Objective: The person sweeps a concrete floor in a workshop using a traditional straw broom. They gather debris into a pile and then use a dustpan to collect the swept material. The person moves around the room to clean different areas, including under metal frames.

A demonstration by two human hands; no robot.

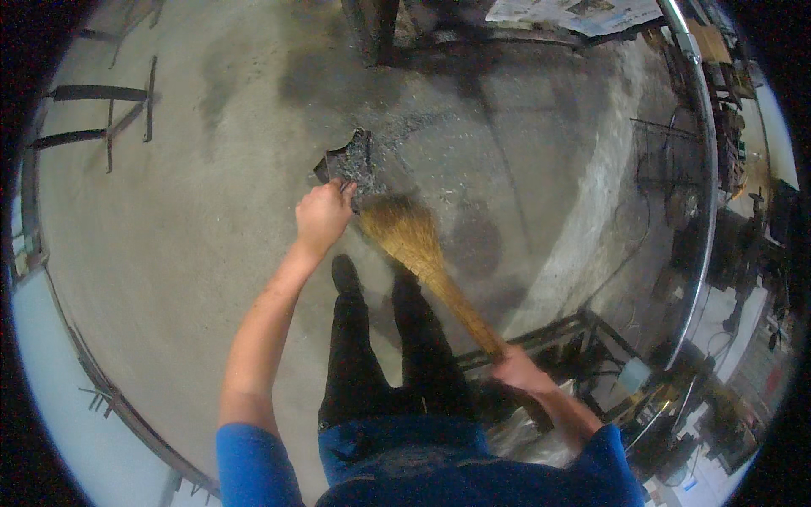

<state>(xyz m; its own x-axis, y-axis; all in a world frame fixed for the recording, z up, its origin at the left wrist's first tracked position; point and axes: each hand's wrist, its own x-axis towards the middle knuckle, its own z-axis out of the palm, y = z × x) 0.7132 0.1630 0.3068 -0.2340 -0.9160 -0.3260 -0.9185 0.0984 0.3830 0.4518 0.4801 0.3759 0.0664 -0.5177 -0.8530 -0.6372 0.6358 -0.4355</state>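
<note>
My left hand (pixel 323 216) is closed on the near edge of a dark dustpan (pixel 337 160), whose exact grip is partly hidden by my fingers. Grey shavings and grit (pixel 361 160) lie in the pan, and more loose debris (pixel 405 128) is scattered on the floor beyond it. A straw broom (pixel 416 245) slants from lower right to upper left, its bristles on the floor just right of the pan. My right hand (pixel 517 369) is wrapped round the broom's handle, low on the right.
Concrete floor (pixel 194 237) spreads around my feet. A dark metal frame (pixel 583 325) stands close by my right side, with clear plastic (pixel 528 435) beside my hip. A curved metal tube (pixel 708 169) runs along the right. Black metal bars (pixel 100 93) stand at the far left.
</note>
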